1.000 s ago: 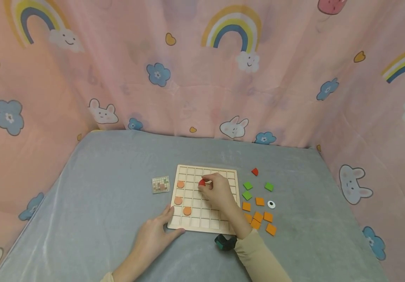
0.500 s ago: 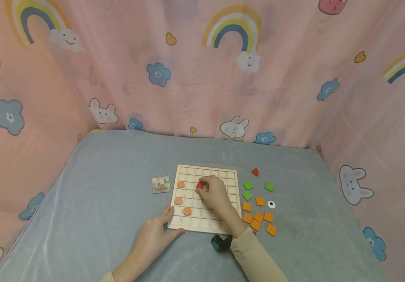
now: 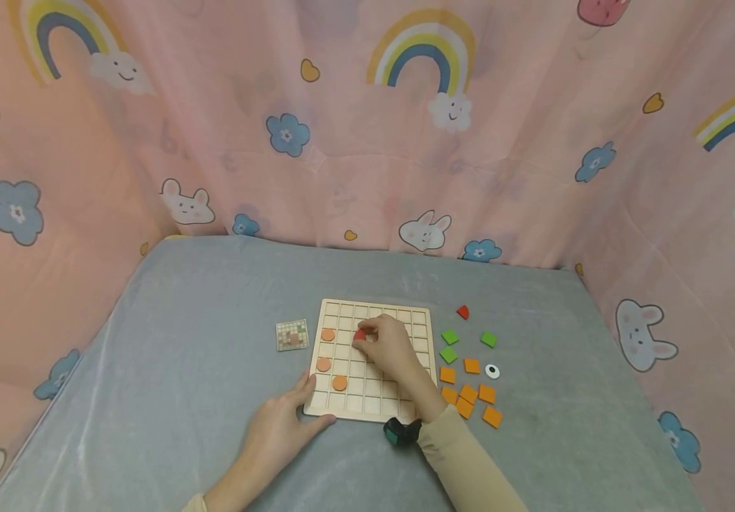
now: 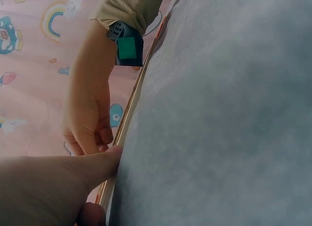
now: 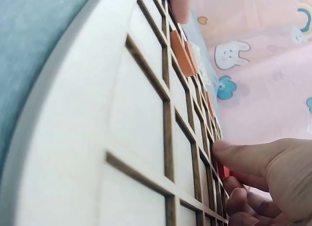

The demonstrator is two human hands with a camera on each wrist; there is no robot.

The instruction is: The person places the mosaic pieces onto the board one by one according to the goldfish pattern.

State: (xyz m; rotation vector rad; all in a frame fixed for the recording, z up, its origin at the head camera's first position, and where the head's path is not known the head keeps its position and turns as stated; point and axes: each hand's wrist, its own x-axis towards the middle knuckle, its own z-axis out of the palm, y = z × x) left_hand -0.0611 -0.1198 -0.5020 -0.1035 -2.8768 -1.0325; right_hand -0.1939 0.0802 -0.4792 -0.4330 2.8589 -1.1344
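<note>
"Where's the red piece (image 3: 358, 335)?"

"At the far half of the gridded wooden board (image 3: 362, 371), a little left of its middle. The right hand (image 3: 391, 347) has it pinched between thumb and finger. From these angles I can't fairly say whether it sits in a square or just above one."

"And the left hand (image 3: 280, 419)?"

"Spread round the board's near left corner, fingers along the left edge and thumb against the near edge."

"Anything else on the board?"

"Three orange discs (image 3: 339, 383), all toward the left side: two in the leftmost column, and the nearest one a column further in."

"What lies round about?"

"A small patterned card (image 3: 292, 335) left of the board. On the right, upon the grey-covered worktop (image 3: 213, 320), a red wedge (image 3: 463, 312), three green tiles (image 3: 449, 337), a white ring (image 3: 492, 371) and a scatter of orange squares (image 3: 472, 366)."
</note>
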